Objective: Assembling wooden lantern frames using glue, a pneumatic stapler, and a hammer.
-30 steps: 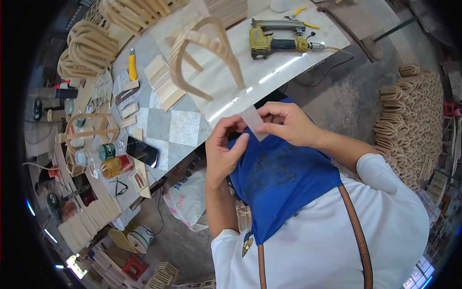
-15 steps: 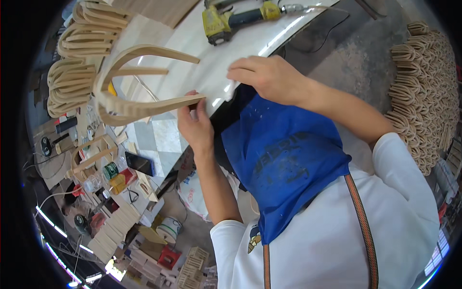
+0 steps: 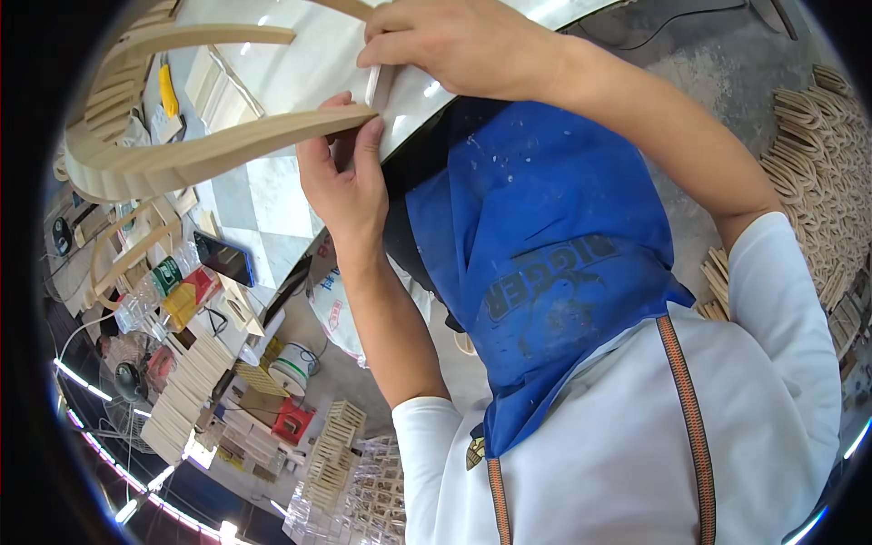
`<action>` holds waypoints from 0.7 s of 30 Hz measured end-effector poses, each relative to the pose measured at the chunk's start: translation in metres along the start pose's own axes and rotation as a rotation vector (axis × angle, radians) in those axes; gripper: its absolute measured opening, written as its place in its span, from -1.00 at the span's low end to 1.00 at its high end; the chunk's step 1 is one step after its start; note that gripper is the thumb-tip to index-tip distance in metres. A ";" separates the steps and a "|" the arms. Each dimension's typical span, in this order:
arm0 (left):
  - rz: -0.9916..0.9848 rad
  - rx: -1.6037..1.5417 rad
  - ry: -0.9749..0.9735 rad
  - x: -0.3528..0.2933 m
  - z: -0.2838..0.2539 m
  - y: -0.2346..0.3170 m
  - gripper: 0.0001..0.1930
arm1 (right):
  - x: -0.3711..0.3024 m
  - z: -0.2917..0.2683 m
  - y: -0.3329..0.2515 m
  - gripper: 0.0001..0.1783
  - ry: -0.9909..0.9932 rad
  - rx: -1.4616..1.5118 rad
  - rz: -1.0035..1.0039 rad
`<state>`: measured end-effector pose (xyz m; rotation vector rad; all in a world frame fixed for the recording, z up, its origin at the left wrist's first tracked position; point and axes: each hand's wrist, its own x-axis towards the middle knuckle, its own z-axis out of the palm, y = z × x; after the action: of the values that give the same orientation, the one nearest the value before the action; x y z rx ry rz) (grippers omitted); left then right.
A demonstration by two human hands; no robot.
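Observation:
A pale bent-wood frame with long curved prongs is held over the table. My left hand is closed round the end of its nearest prong, thumb and fingers pinching the tip. My right hand is closed just beyond that tip, pinching a small, thin whitish piece that points down toward the prong's end; its material I cannot make out. Another prong of the wood runs up to the right fingers, and whether they touch it is unclear.
The white-and-grey table carries a yellow-handled tool, a dark phone and several bottles, including a green-labelled one. A white bucket stands below. Stacked bent-wood pieces fill the floor at right.
My right hand has moved left with the whitish piece, close to the prong's tip. The wood and my left hand sit farther left and higher in view. The yellow-black air tool has left view.

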<state>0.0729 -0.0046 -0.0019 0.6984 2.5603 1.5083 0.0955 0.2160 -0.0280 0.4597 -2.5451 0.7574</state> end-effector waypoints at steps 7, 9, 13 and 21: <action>0.011 -0.013 0.009 0.003 0.002 -0.002 -0.69 | 0.011 0.008 0.012 -0.94 -0.062 0.028 -0.110; -0.002 0.004 0.005 0.004 0.002 -0.002 -0.68 | 0.014 0.009 0.013 -0.94 -0.053 0.028 -0.122; -0.034 0.055 -0.010 0.004 0.001 0.000 -0.65 | 0.017 0.010 0.012 -0.94 -0.023 0.022 -0.155; 0.047 -0.046 -0.052 0.009 0.001 -0.004 -0.64 | 0.016 0.008 0.011 -0.95 -0.002 0.106 -0.166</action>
<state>0.0642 -0.0018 -0.0041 0.7857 2.4804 1.5368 0.0746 0.2171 -0.0307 0.6975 -2.4399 0.8323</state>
